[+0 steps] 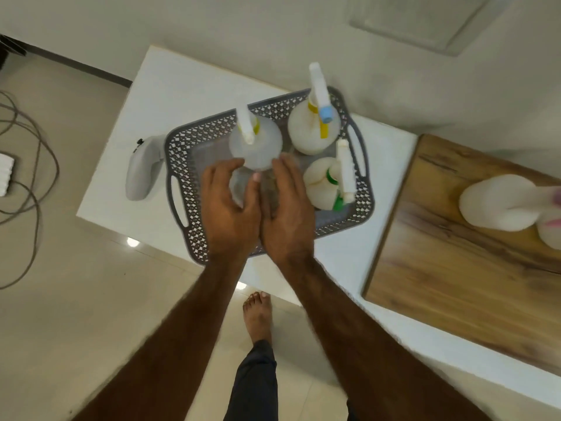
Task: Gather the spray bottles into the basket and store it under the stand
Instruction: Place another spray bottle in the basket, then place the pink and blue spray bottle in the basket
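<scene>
1. Standing in the grey basket (194, 189) on the white bench (188, 83) are three spray bottles: clear (258, 147), yellow-collared (309, 129), green-collared (323, 180).
2. Left hand (230, 208) and right hand (288, 214) hover open beside the clear bottle, grip on nothing.
3. More bottles (498, 202) stand on the wooden board (455, 284), right.

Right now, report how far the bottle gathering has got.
Done: two spray bottles, one blue-tipped and one green-collared, stand in the basket. In hand: left hand and right hand flank a clear bottle there. Left: a bottle on the wooden board, then storing the basket.
</scene>
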`<state>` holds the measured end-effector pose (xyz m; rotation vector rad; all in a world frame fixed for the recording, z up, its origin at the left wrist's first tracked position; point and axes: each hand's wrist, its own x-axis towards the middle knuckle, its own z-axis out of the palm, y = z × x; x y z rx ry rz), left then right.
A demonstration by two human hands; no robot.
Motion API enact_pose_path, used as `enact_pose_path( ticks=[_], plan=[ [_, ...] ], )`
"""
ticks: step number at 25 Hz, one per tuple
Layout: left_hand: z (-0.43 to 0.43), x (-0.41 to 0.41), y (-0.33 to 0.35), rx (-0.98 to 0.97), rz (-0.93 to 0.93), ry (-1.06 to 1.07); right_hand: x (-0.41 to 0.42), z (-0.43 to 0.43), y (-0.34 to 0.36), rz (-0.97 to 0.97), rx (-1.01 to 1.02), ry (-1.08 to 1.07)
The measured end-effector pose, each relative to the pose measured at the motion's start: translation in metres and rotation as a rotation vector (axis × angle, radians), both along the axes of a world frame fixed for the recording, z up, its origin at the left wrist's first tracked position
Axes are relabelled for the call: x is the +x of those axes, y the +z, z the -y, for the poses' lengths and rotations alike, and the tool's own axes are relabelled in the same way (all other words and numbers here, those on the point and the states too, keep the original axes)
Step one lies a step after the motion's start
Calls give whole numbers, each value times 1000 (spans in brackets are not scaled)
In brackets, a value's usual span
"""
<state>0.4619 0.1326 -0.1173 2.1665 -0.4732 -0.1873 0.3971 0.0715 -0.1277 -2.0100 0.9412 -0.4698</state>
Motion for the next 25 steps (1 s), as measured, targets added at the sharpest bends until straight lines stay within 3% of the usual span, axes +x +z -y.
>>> enact_pose_path(
  ticks=[4,8,13,18,25],
  plan=[
    [-9,-61,18,-21,16,10,-62,-18,17,18,68,-5],
    [11,-131,24,29,-82,-82,-135,0,18,-5,103,-90],
    [79,-202,22,24,-189,-261,-222,59,12,-63,-16,-325],
    [157,-235,13,67,-236,-450,-288,134,1,-43,56,-619],
    [221,-217,-1,118,-234,-627,-322,206,-17,-145,171,-472]
  ],
)
